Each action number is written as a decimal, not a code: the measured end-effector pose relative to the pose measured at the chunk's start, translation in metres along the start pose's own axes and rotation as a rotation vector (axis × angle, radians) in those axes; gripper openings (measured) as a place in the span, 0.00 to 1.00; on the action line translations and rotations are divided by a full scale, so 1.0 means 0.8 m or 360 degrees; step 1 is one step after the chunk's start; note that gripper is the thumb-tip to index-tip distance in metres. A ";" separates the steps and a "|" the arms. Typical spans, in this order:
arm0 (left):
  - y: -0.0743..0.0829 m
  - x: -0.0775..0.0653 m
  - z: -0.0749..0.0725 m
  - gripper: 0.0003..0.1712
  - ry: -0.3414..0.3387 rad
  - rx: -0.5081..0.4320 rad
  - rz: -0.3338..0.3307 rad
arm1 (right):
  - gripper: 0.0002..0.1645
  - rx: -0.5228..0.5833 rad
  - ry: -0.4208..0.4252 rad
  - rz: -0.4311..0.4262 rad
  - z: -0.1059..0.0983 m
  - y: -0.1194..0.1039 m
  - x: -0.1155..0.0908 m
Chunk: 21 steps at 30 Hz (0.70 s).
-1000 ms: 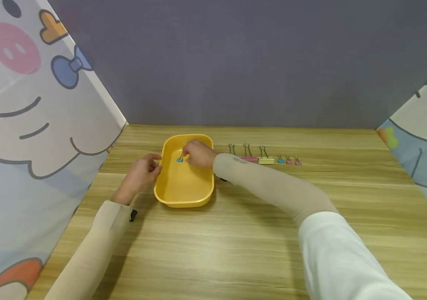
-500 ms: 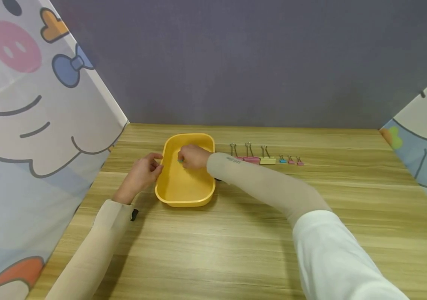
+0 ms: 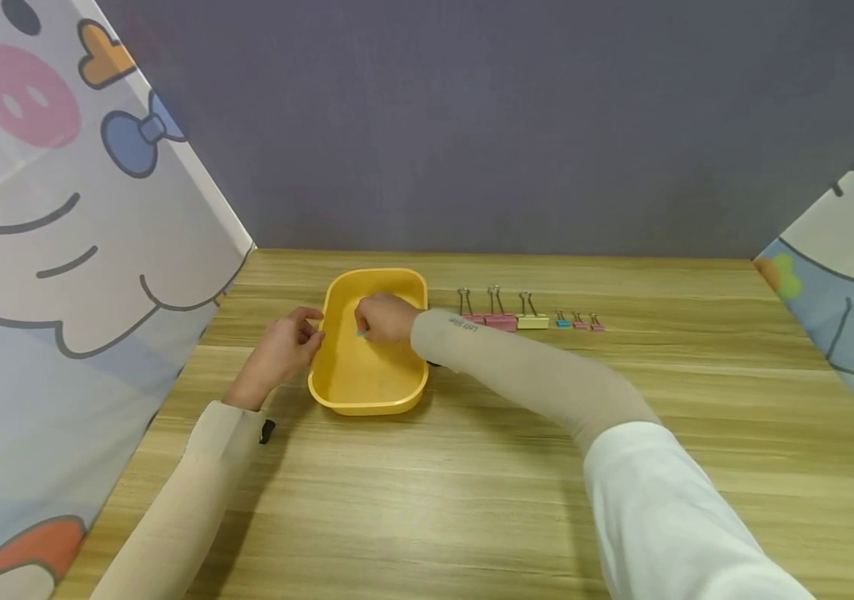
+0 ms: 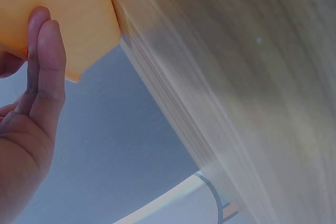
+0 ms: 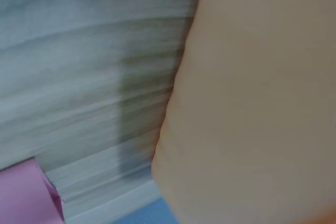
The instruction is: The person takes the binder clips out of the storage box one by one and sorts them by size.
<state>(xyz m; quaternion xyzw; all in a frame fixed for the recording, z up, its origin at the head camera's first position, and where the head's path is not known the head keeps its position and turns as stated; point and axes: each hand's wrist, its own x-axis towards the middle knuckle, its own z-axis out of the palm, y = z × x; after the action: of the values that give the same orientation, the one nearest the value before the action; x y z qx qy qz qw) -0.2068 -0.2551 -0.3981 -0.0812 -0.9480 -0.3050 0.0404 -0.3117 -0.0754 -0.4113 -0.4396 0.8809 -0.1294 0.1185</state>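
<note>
In the head view my right hand (image 3: 389, 318) reaches down inside the yellow plastic basin (image 3: 367, 379). Its fingertips pinch a small blue binder clip (image 3: 361, 333), of which only a sliver shows. My left hand (image 3: 284, 346) lies against the basin's left side, fingertips touching the wall near the rim. From the left wrist view, two fairly straight fingers (image 4: 51, 51) rest against the outside of the basin (image 4: 86, 19). A tan surface blocks most of the right wrist view, so the right fingers are hidden there.
Right of the basin stands a row of binder clips: two large pink clips, including the bigger pink clip (image 3: 500, 322), a yellow clip (image 3: 533, 322), a small blue clip (image 3: 563, 323) and two small pink clips, one the end clip (image 3: 597, 327). A grey wall (image 3: 501, 167) bounds the wooden table (image 3: 427, 500).
My right hand has closed on the blue clip in the basin, covering most of it, and shifted slightly left and toward me. The left hand has stayed at the basin's side.
</note>
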 end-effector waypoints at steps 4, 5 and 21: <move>-0.001 0.000 0.000 0.18 -0.0004 0.0003 0.0002 | 0.08 0.0017 0.0022 -0.0004 0.004 -0.001 0.002; -0.001 0.000 0.000 0.18 -0.0005 0.0000 -0.0001 | 0.09 0.0025 0.0029 -0.0005 0.004 -0.002 0.002; -0.004 0.002 0.001 0.19 -0.0019 -0.0053 -0.0032 | 0.05 0.0203 0.0224 -0.0211 -0.014 0.011 -0.028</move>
<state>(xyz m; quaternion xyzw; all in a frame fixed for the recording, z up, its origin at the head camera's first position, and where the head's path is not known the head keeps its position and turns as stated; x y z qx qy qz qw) -0.2091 -0.2568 -0.4007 -0.0740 -0.9438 -0.3206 0.0304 -0.3087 -0.0510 -0.4014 -0.4783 0.8459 -0.2234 0.0754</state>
